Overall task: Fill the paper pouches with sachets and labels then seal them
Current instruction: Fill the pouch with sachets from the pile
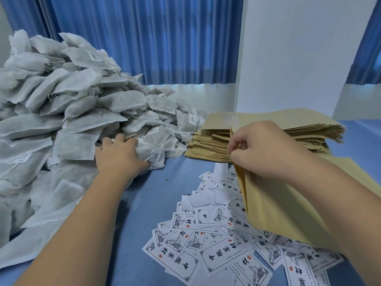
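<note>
On a blue-covered table (152, 203) before blue curtains (144, 38) and a white wall (288, 54), a person works bare-handed among three stocks of material, seen from the head camera.

The left hand (121, 155) reaches to the foot of a large heap of grey-white mesh sachets (68, 104) that fills the left side of the table and climbs toward the curtains. Its fingers are closed around one sachet (150, 149) at the heap's near right edge, a small white printed sticker showing on that sachet beside the thumb. The forearm lies across the lower skirt of the heap.

The right hand (266, 149) pinches the upper edge of a tan paper pouch (274, 205) between thumb and fingers, holding it tilted above the table with its mouth end toward the sachet heap. The pouch's body runs down and right beneath the forearm. Whether the mouth is spread apart cannot be told from this angle.

Just behind the right hand sits a thick stack of flat paper pouches (276, 129), fanned unevenly, its left end touching the heap's outermost sachets.

Below the held pouch, white printed labels (208, 242) lie scattered and overlapping on the cloth, bearing black Chinese characters, ink-wash figures and small red seals. Several are partly covered by the pouch, and some lie blank side up.
</note>
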Demonstrator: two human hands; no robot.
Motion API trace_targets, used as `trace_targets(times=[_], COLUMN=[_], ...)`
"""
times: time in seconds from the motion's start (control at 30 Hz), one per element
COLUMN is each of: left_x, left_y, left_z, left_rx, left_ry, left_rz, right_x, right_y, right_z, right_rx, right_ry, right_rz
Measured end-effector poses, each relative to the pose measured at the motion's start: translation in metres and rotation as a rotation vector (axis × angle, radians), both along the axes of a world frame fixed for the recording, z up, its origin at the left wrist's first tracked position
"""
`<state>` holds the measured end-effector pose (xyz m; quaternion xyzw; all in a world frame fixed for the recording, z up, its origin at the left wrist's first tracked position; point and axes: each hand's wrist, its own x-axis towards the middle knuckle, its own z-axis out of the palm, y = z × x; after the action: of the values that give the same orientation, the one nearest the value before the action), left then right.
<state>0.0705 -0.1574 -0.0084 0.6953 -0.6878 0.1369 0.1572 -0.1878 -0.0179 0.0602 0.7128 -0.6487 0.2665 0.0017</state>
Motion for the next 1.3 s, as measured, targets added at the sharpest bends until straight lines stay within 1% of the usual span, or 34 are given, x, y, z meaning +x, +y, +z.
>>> trace_targets(times=[0.1, 0.2, 0.37, 0.47, 0.53, 0.67, 0.77, 0.87, 0.93, 0.97, 1.03, 1.07, 1.13, 1.2, 1.23, 1.27, 1.3], left_x=[-0.008, -0.016, -0.017, -0.018, -0.019, -0.019, -0.018, -0.019, -0.021, -0.023, -0.030, -0.034, -0.047, -0.062, -0.071, -0.080, -0.089], left_y=[0.009, 0.016, 0.025, 0.030, 0.030, 0.027, 0.025, 0.026, 0.032, 0.037, 0.053, 0.064, 0.091, 0.115, 0.124, 0.131, 0.136], left_z=[0.005, 0.011, 0.013, 0.006, 0.003, 0.002, 0.001, 0.003, 0.012, 0.018, 0.030, 0.036, 0.046, 0.050, 0.049, 0.046, 0.043], left_rx=[-0.100, -0.093, 0.084, 0.210, 0.277, 0.321, 0.302, 0.182, 0.072, -0.016, -0.160, -0.165, -0.117, -0.042, 0.019, 0.085, 0.127], left_ry=[-0.068, -0.115, -0.086, -0.171, -0.191, -0.208, -0.165, -0.104, -0.020, 0.071, 0.367, 0.528, 0.798, 0.983, 1.020, 1.006, 0.950], left_rz=[0.020, 0.013, -0.091, -0.017, 0.024, 0.019, 0.003, 0.006, -0.034, -0.109, -0.395, -0.553, -0.799, -0.980, -1.053, -1.108, -1.136], right_x=[-0.003, -0.005, -0.005, -0.006, -0.007, -0.008, -0.009, -0.011, -0.012, -0.013, -0.015, -0.016, -0.020, -0.024, -0.025, -0.025, -0.025], right_y=[-0.001, -0.002, -0.001, 0.000, -0.001, -0.003, -0.005, -0.005, -0.006, -0.006, -0.006, -0.005, -0.004, -0.003, -0.002, -0.002, -0.001], right_z=[0.000, 0.001, 0.001, 0.001, 0.002, 0.001, -0.001, -0.001, -0.001, -0.002, -0.001, 0.001, 0.003, 0.005, 0.006, 0.007, 0.007], right_rx=[0.011, 0.013, -0.002, -0.005, 0.008, 0.023, 0.038, 0.054, 0.064, 0.067, 0.072, 0.080, 0.099, 0.118, 0.130, 0.142, 0.153], right_ry=[-0.005, 0.011, 0.018, 0.028, 0.038, 0.047, 0.037, 0.013, -0.010, -0.033, -0.089, -0.118, -0.181, -0.247, -0.289, -0.339, -0.383], right_rz=[0.001, 0.005, 0.002, 0.012, 0.027, 0.049, 0.054, 0.043, 0.038, 0.039, 0.048, 0.053, 0.067, 0.079, 0.086, 0.097, 0.109])
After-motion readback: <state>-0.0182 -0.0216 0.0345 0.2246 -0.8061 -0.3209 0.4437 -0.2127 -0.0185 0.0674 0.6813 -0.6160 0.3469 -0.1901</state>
